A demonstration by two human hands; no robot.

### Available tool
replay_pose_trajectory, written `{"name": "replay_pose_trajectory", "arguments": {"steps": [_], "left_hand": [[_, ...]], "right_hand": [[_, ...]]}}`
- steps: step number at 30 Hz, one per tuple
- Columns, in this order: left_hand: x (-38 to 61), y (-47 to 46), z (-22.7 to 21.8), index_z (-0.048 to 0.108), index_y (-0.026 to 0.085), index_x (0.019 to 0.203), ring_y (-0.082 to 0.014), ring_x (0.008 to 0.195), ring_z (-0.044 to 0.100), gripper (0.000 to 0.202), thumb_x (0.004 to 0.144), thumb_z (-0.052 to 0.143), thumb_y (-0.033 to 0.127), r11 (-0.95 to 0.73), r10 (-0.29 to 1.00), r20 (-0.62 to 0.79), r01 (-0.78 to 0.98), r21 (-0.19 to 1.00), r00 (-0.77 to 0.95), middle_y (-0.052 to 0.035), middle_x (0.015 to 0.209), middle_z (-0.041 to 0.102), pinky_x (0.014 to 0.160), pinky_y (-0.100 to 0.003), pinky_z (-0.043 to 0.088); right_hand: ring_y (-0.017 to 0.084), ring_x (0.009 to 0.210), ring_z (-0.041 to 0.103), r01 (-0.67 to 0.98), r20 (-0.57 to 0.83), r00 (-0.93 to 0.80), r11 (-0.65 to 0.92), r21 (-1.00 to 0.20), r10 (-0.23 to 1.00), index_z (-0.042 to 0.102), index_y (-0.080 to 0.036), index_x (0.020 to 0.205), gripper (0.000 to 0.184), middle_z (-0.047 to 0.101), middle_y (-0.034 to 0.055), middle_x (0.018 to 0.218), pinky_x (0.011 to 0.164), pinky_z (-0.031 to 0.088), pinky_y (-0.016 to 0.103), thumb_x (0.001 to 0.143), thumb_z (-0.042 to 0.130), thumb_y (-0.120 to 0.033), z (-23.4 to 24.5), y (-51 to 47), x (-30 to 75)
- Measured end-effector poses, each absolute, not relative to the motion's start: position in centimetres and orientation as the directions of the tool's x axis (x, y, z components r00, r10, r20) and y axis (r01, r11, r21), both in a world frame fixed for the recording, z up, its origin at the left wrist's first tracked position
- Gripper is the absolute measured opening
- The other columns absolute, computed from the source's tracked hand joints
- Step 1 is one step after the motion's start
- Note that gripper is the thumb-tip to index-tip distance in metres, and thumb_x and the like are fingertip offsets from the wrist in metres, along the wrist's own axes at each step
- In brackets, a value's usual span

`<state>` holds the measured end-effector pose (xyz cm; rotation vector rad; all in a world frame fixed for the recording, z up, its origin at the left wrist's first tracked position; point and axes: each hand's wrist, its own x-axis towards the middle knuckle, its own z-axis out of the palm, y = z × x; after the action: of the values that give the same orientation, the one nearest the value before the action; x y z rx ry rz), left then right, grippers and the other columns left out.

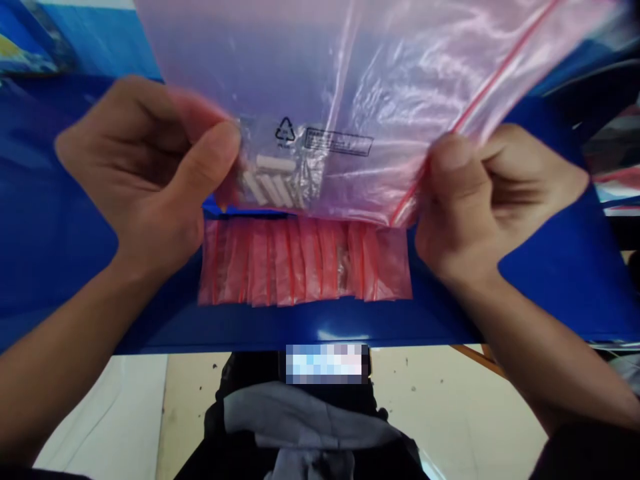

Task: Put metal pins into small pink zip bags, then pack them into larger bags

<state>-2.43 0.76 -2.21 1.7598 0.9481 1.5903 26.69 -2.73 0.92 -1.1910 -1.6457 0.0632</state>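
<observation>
Between my hands hangs a pink translucent zip-lock bag [390,87], with a red seal strip along its right side and black print on it. My left hand [155,153] pinches its lower left corner between thumb and fingers. At the lower right, beside the red strip, my right hand [480,193] grips the bag too. In its lower left part shows a small clear packet [310,180] with several whitish cylindrical pieces [276,163]; whether the packet is inside or behind the pink film I cannot tell. Below lies an overlapping row of small pink zip-lock bags [305,267].
A blue table [165,327] spreads under everything, its near edge just beyond my lap. Blue packaging [105,37] stands at the back left. Dark and reddish items at the right edge are blurred. Grey cloth [310,413] lies on my lap near a pixelated bright rectangle [325,363].
</observation>
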Motion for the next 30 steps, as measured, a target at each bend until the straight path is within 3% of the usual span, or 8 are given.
{"name": "replay_pose_trajectory", "arguments": {"steps": [4, 9, 11, 15, 18, 21, 26, 30], "left_hand": [[-1.8, 0.3, -0.5, 0.062, 0.02, 0.137, -0.0297, 0.124, 0.079, 0.058, 0.108, 0.062, 0.07, -0.598, 0.801, 0.581, 0.14, 0.789, 0.144, 0.0028, 0.113, 0.077, 0.086, -0.039, 0.077], [-1.5, 0.9, 0.7, 0.067, 0.015, 0.136, -0.0089, 0.088, 0.079, 0.049, 0.097, 0.09, 0.033, -0.673, 0.725, 0.601, 0.161, 0.722, 0.336, 0.0041, 0.116, 0.075, 0.067, -0.012, 0.067], [-1.4, 1.1, 0.7, 0.065, 0.017, 0.139, -0.0065, 0.092, 0.078, 0.045, 0.1, 0.085, 0.026, -0.598, 0.773, 0.54, 0.1, 0.795, 0.332, 0.0057, 0.119, 0.074, 0.076, -0.013, 0.069], [-1.5, 1.6, 0.4, 0.064, 0.019, 0.138, -0.0082, 0.089, 0.076, 0.041, 0.103, 0.082, 0.032, -0.432, 0.801, 0.471, -0.189, 0.882, 0.369, 0.006, 0.097, 0.075, 0.085, -0.025, 0.073], [-1.9, 1.3, 0.2, 0.056, 0.022, 0.153, -0.0121, 0.088, 0.078, 0.065, 0.098, 0.088, 0.037, -0.336, 0.839, 0.349, -0.105, 0.936, 0.417, -0.0001, 0.116, 0.08, 0.078, -0.027, 0.074], [-2.2, 1.0, 0.0, 0.043, 0.023, 0.167, -0.015, 0.071, 0.078, 0.097, 0.088, 0.097, 0.039, -0.401, 0.819, 0.342, 0.033, 0.916, 0.462, -0.0016, 0.108, 0.083, 0.064, -0.026, 0.072], [-1.9, 0.8, 0.0, 0.054, 0.021, 0.157, -0.0187, 0.086, 0.083, 0.085, 0.087, 0.098, 0.039, -0.394, 0.879, 0.37, 0.019, 0.919, 0.3, -0.0017, 0.11, 0.083, 0.076, -0.027, 0.074], [-1.3, 0.9, 0.1, 0.065, 0.025, 0.143, -0.0176, 0.078, 0.082, 0.066, 0.086, 0.097, 0.025, -0.312, 0.909, 0.344, -0.165, 0.936, 0.234, 0.003, 0.099, 0.083, 0.064, -0.022, 0.069]], "right_hand": [[0.016, 0.056, 0.045, 0.474, 0.63, 0.098, 0.52, -0.711, 0.771, 0.049, -0.025, 0.066, 0.048, 0.054, 0.0014, 0.062, 0.056, 0.04, 0.034, 0.108, 0.064, -0.043, 0.9, -2.4, 25.9], [0.02, 0.062, 0.052, 0.524, 0.588, 0.061, 0.475, -0.707, 0.807, 0.053, -0.026, 0.072, 0.044, 0.06, 0.0039, 0.07, 0.062, 0.044, 0.037, 0.111, 0.057, -0.046, 1.0, -2.3, 26.3], [0.019, 0.06, 0.047, 0.518, 0.563, 0.089, 0.445, -0.73, 0.821, 0.047, -0.027, 0.069, 0.048, 0.055, 0.0034, 0.068, 0.062, 0.044, 0.038, 0.111, 0.055, -0.051, 1.0, -2.2, 26.4], [0.017, 0.058, 0.043, 0.44, 0.579, 0.101, 0.486, -0.755, 0.809, 0.046, -0.025, 0.066, 0.056, 0.05, 0.0022, 0.065, 0.06, 0.043, 0.037, 0.105, 0.061, -0.064, 0.9, -1.8, 26.3], [0.016, 0.059, 0.042, 0.29, 0.495, 0.026, 0.467, -0.835, 0.868, 0.06, -0.025, 0.073, 0.048, 0.05, 0.0, 0.066, 0.058, 0.039, 0.035, 0.103, 0.07, -0.06, 0.9, -2.3, 26.4], [0.014, 0.058, 0.04, 0.245, 0.465, 0.006, 0.449, -0.859, 0.885, 0.066, -0.024, 0.075, 0.04, 0.047, -0.0022, 0.063, 0.056, 0.035, 0.033, 0.103, 0.074, -0.052, 1.0, -3.0, 26.4], [0.012, 0.058, 0.038, 0.306, 0.478, 0.067, 0.438, -0.845, 0.876, 0.067, -0.023, 0.069, 0.038, 0.047, -0.0032, 0.061, 0.056, 0.035, 0.03, 0.102, 0.077, -0.041, 0.9, -2.8, 26.1], [0.011, 0.055, 0.047, 0.183, 0.558, 0.159, 0.531, -0.827, 0.814, 0.079, -0.025, 0.081, 0.026, 0.059, -0.0018, 0.065, 0.052, 0.04, 0.029, 0.102, 0.078, -0.04, 0.4, -1.8, 26.0]]}}
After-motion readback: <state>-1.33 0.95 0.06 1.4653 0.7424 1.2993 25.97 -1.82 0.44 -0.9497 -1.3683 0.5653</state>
